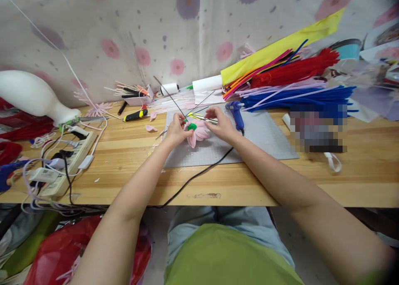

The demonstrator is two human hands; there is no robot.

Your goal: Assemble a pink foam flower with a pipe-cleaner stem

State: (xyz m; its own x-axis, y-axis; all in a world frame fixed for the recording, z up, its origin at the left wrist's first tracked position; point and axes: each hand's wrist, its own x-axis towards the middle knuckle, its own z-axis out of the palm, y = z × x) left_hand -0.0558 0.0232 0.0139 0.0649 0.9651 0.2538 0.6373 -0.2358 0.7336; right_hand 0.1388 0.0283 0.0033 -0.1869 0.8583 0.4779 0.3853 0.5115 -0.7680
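Hands meet over the grey cutting mat, which serves as the landmark here. The left hand is closed on a pink pipe-cleaner flower with a green centre, held just above the mat's far left part. The right hand pinches thin wire stems that fan up and away from the flower toward the back edge of the mat; its fingertips are closed on them, close beside the left hand.

A blue glue gun lies on the mat's far edge, just right of the right hand, and its black cord runs off the mat's near edge and over the front lip of the wooden table. The mat's right half is bare, giving open room on that side. Near of the mat, a broad strip of bare wood runs to the table's front edge.

Beyond the mat's far right corner, bundles of blue, red and lilac pipe cleaners crowd the back. Left of the mat lie loose pink petals and a yellow-black utility knife. Well left, a power strip with tangled leads sits near the table's front edge, a white vase lying behind it.
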